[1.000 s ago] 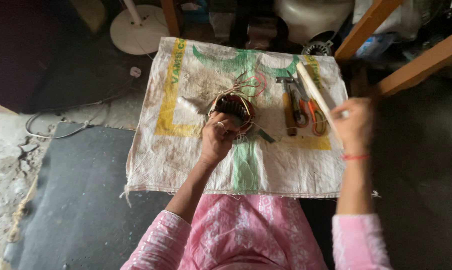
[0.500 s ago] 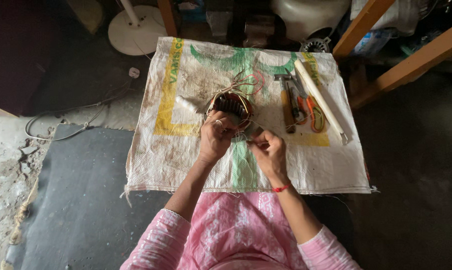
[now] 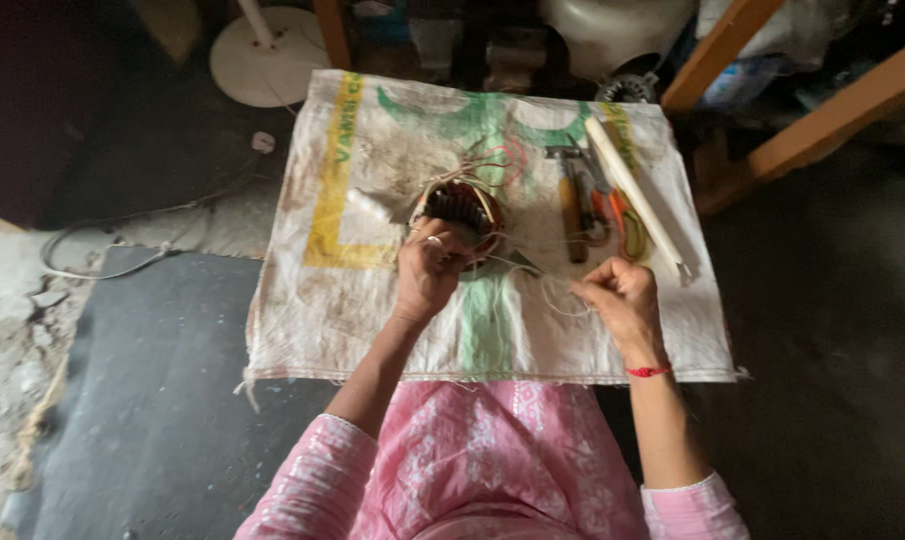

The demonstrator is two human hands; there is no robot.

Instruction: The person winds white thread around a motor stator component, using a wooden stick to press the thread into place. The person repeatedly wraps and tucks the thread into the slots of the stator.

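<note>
A stained white woven sack (image 3: 372, 300) is lying on the dark floor; the left hand (image 3: 427, 270) is gripping the round copper-wound motor coil (image 3: 462, 208) at its middle, while the right hand (image 3: 617, 300) is pinching a thin pale thread (image 3: 552, 295) just beside it.

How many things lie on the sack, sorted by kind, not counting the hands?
Wound coil under the left hand: 1
Thread pulled by the right hand: 1
Hammer: 1
Orange-handled pliers: 1
White tube: 1
Small white roll: 1
Total: 6, all on the sack
</note>
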